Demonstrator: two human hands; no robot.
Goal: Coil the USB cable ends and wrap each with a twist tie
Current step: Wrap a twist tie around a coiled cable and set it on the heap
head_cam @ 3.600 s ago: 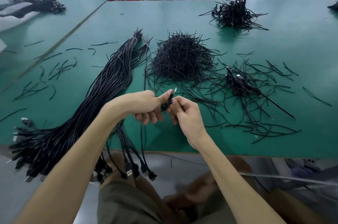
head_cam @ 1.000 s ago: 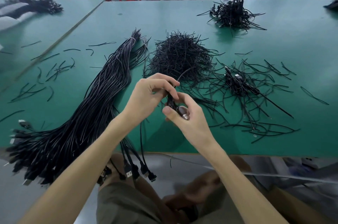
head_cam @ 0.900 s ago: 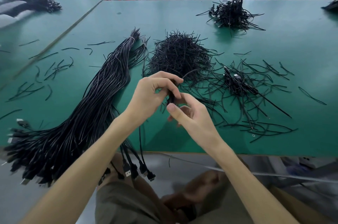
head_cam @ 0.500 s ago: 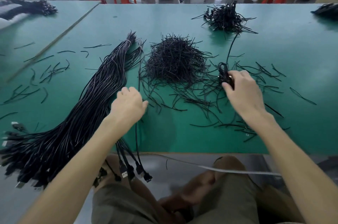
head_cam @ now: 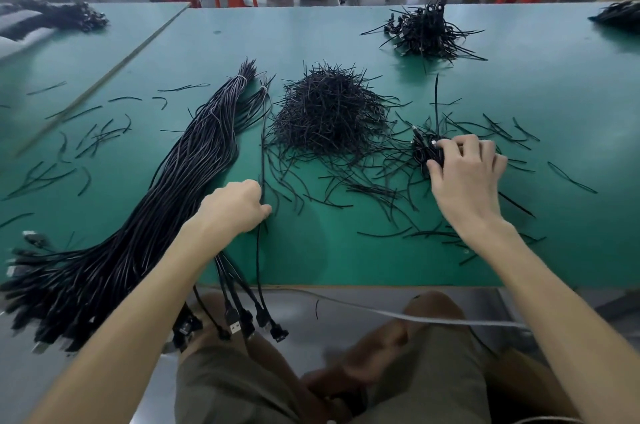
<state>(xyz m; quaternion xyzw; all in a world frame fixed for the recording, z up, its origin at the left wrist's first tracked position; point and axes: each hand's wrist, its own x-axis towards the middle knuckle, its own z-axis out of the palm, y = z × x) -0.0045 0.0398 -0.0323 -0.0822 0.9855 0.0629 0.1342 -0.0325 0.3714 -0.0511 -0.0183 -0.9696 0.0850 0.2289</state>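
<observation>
Grips a coil (head_cam: 424,154) in right hand (head_cam: 467,176), pinches a loose cable (head_cam: 259,250) in left hand (head_cam: 233,207). Looks early: small finished pile (head_cam: 424,32) far off, thick bundle (head_cam: 156,209) yet to coil.

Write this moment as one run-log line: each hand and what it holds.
left hand: grips cable | right hand: holds coil on table | tie pile: untouched

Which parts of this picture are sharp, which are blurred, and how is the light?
Head view: the pile of ties in the middle is sharp; the plug ends of the cable bundle at lower left and the legs at the bottom are smeared; the arms widen toward the corners, a wide-lens effect; light is soft, with a faint shadow on the table beside the left hand.
</observation>
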